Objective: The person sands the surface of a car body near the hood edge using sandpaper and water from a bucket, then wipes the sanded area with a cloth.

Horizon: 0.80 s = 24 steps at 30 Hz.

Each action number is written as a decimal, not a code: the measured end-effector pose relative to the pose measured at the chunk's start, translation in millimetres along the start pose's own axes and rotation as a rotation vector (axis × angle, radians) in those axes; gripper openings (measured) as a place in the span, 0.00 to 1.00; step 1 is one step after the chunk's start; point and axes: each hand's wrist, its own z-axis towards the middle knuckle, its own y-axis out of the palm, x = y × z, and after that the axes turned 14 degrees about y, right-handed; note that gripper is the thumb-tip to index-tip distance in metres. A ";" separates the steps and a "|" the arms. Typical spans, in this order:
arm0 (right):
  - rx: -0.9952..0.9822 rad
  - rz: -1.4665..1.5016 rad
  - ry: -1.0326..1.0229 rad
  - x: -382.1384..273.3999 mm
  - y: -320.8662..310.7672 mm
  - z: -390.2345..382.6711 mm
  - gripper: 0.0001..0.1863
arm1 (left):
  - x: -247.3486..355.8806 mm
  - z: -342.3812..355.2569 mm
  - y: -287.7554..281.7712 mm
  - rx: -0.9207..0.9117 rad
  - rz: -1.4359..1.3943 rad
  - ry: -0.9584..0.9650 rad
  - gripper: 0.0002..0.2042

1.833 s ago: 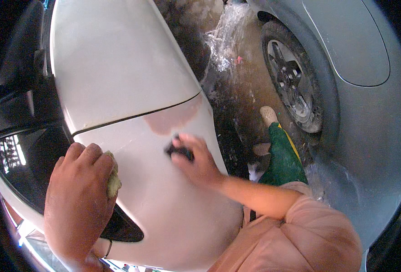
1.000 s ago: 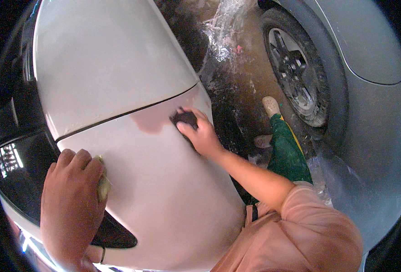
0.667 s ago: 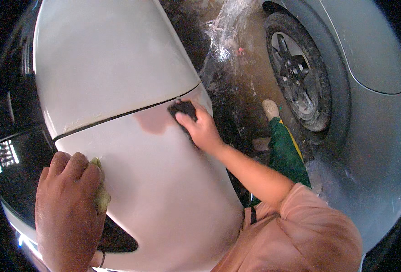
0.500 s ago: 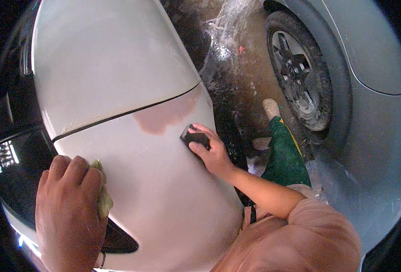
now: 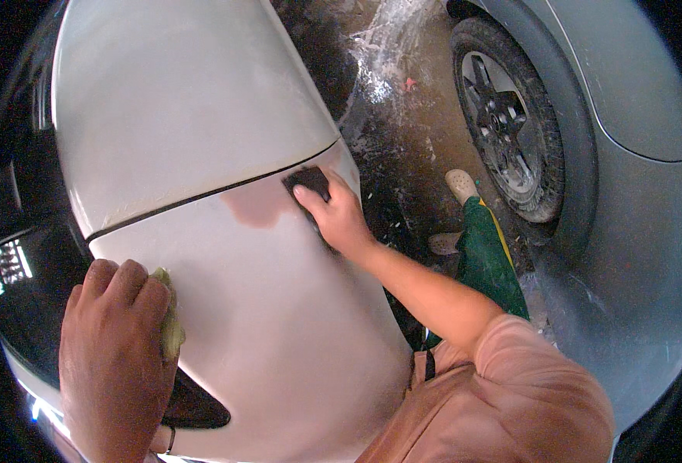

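My left hand (image 5: pixel 115 332), at the lower left, is closed on a yellow-green sponge or cloth (image 5: pixel 172 320) beside the dark window glass (image 5: pixel 32 305) of a white car (image 5: pixel 186 100). With my right hand (image 5: pixel 339 212) I grip a black block (image 5: pixel 308 179) flat on the rear panel, over the right part of a pinkish bare patch (image 5: pixel 248 208) just below the panel seam. The block's underside is hidden.
A grey car (image 5: pixel 626 231) stands close on the right, its black-and-silver wheel (image 5: pixel 497 116) near my cream clogs (image 5: pixel 460 185). Between the cars runs a stained floor (image 5: pixel 402 131) with white residue. A small dark triangular window (image 5: pixel 198 405) sits low on the white car.
My right hand with the black block has moved up and down over the panel, rising since half a second ago back onto the pink patch. My left hand has shifted slightly left.
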 end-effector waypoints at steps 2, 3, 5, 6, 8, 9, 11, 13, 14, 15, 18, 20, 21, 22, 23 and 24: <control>0.099 -0.054 -0.023 4.2 11.8 8.3 0.24 | -0.8 -1.7 4.4 0.008 0.029 0.003 0.11; 0.096 -0.099 -0.076 8.8 10.9 6.8 0.24 | 2.4 -2.9 2.8 0.001 0.047 -0.003 0.12; 0.090 -0.184 -0.181 18.1 6.5 8.5 0.24 | 9.4 -8.6 -1.3 -0.002 0.071 0.017 0.13; 0.091 -0.177 -0.257 15.2 1.4 13.2 0.23 | 11.9 -8.1 -4.4 0.005 0.078 0.052 0.13; 0.125 -0.142 -0.039 41.7 -15.2 43.5 0.22 | 10.3 -4.6 -12.4 -0.080 0.087 0.079 0.15; 0.142 -0.122 0.067 56.3 -27.7 60.3 0.21 | 10.6 -2.1 -17.6 -0.173 0.089 0.071 0.15; 0.136 -0.030 0.136 67.8 -46.6 87.8 0.17 | 11.4 5.7 -16.5 -0.201 0.095 0.060 0.15; 0.123 -0.033 0.223 75.3 -48.2 94.7 0.16 | 11.0 11.9 -14.8 -0.201 0.106 0.052 0.14; 0.131 -0.078 0.225 60.0 -35.8 79.9 0.17 | 10.4 15.2 -11.2 -0.227 0.098 0.042 0.14; 0.146 -0.122 0.218 33.7 -18.5 58.4 0.17 | 8.4 18.1 -8.8 -0.243 0.095 0.035 0.14; 0.171 -0.271 -0.253 2.6 1.9 18.7 0.20 | 11.9 27.5 -9.6 -0.250 0.076 0.012 0.15; 0.087 -0.289 -0.285 1.6 -4.6 20.2 0.21 | 12.1 32.6 -9.7 -0.228 0.046 -0.033 0.17; 0.122 -0.230 -0.108 18.1 -14.5 34.0 0.21 | 9.6 34.4 -4.0 -0.157 0.051 -0.024 0.16; 0.157 -0.167 0.068 49.3 -29.0 56.1 0.21 | 7.5 34.8 6.7 -0.085 0.056 -0.011 0.15; 0.186 -0.104 0.244 66.9 -36.8 69.7 0.21 | 4.7 34.0 12.1 -0.015 0.056 -0.002 0.15; 0.180 -0.095 0.281 68.3 -40.1 74.9 0.21 | 4.7 36.6 7.3 -0.088 0.053 -0.006 0.16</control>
